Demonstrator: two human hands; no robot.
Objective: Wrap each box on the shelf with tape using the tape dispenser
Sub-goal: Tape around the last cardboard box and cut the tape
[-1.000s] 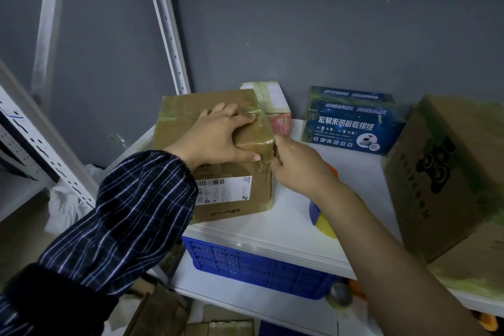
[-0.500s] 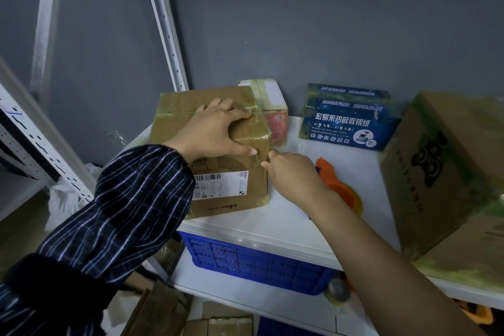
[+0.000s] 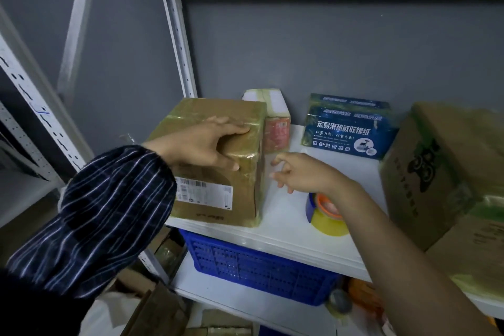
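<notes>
Here, dispenser (image 3: 326, 210) lies beneath the wrist of right hand (image 3: 302, 174), fingers loosely curled, empty; left hand (image 3: 201, 144) grips box (image 3: 218, 109).

We log a blue slotted plastic crate (image 3: 259, 267) sitting on the lower white shelf board (image 3: 245, 305) | we see a grey painted wall (image 3: 327, 49) behind | white perforated metal upright (image 3: 177, 35) at left | brown cardboard scraps (image 3: 152, 314) lowest.
</notes>
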